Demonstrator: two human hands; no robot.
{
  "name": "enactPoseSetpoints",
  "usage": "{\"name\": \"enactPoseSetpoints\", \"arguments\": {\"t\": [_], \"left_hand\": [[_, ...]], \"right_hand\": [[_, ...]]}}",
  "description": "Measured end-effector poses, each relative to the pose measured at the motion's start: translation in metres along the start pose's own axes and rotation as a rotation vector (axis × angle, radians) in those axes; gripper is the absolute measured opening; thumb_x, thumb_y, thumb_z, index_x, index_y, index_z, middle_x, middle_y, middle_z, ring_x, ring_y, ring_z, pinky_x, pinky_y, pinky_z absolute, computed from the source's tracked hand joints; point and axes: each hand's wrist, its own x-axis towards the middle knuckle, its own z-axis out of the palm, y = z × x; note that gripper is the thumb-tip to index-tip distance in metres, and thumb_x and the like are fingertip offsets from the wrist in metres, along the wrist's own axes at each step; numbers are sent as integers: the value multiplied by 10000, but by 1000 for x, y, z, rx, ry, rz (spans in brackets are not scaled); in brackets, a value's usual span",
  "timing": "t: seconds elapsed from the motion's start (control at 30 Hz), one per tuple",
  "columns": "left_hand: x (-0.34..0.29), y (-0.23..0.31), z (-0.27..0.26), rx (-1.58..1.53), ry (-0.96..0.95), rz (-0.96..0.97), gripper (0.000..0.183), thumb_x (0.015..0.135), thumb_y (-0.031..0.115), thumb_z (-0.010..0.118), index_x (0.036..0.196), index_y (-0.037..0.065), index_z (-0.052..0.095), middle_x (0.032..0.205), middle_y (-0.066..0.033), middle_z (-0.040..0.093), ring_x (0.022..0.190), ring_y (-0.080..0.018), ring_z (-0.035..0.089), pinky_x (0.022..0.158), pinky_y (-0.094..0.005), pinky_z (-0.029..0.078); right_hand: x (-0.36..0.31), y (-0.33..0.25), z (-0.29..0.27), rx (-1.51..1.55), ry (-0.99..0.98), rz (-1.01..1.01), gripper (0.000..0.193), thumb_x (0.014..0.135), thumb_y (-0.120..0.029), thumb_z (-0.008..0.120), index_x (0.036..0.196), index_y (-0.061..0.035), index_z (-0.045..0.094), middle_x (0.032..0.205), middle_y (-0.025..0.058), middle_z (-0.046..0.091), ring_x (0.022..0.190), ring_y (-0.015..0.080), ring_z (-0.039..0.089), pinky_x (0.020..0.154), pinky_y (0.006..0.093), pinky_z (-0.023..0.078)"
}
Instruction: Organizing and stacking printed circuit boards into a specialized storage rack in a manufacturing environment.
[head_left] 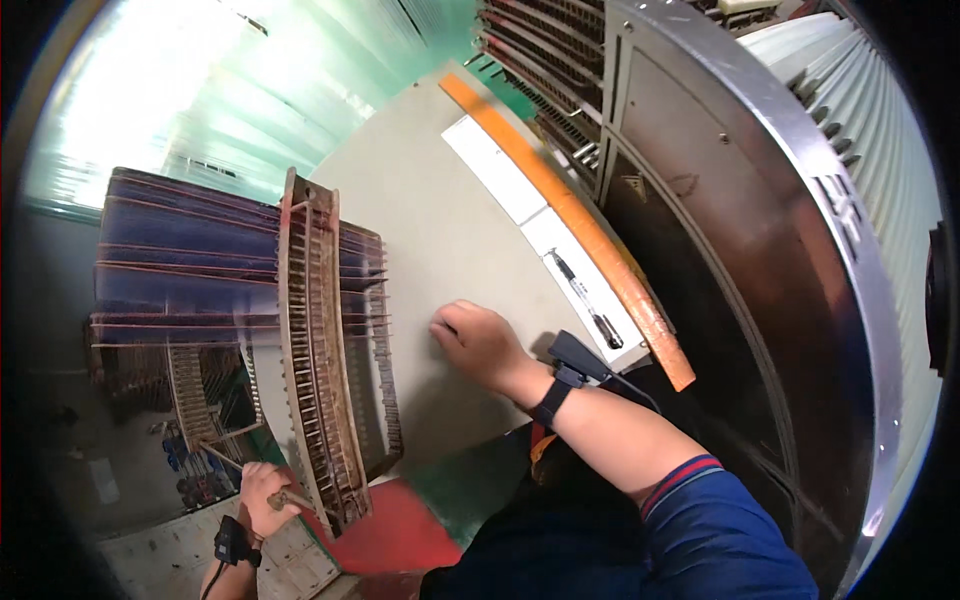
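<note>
A slotted metal rack [325, 400] stands tilted left of centre, with thin dark blue panels [190, 250] held in its slots and spreading to the left. My left hand [268, 498] is at the rack's lower end, its fingers closed round a metal bar of the frame. Over the grey tabletop [420, 200], to the right of the rack, hovers my right hand [482, 345]. Its fingers are curled in, and nothing shows in them. Both wrists wear a dark strap with a small black device.
White paper sheets [500, 175] lie along an orange strip [570, 210], with a black pen [585, 300] on one. A dark metal cabinet [720, 260] curves along the right. More slotted racks [535, 70] stand at the back. Green translucent sheeting [260, 100] hangs behind.
</note>
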Motion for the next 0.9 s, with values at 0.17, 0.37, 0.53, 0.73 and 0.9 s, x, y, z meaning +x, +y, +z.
{"name": "enactPoseSetpoints", "arguments": {"t": [0.17,0.37,0.53,0.73,0.9], "left_hand": [[14,14,-4,-47,33,11,673,910,722,524,820,56,548,787,-124,523,740,-367,513,738,-461,375],[10,8,-6,-63,-55,-82,654,819,720,644,856,67,627,833,-120,582,824,-358,557,828,-473,394],[8,6,-6,-67,-32,-65,620,809,689,676,808,69,648,818,-112,583,825,-350,557,818,-469,388],[11,4,-5,-73,-31,-35,531,768,592,737,769,67,660,799,-110,578,804,-343,557,810,-459,387],[12,6,-7,-40,-28,-11,510,854,576,657,831,68,609,869,-109,631,818,-346,578,816,-470,406]], "right_hand": [[50,12,35,41,103,-92,89,923,-137,629,972,-63,616,935,165,626,883,384,623,768,468,524],[92,27,57,1,216,-236,88,880,-118,651,946,-73,614,931,127,621,872,354,634,769,449,538],[97,23,59,-239,12,-230,27,875,-114,607,863,-91,612,894,82,627,857,312,646,723,422,561],[97,23,55,-221,-35,-208,161,744,-29,604,886,-102,629,905,68,652,838,324,636,692,441,538],[98,25,55,-239,-37,-203,51,830,-80,596,799,-115,614,853,47,634,822,301,647,662,433,554]]}}
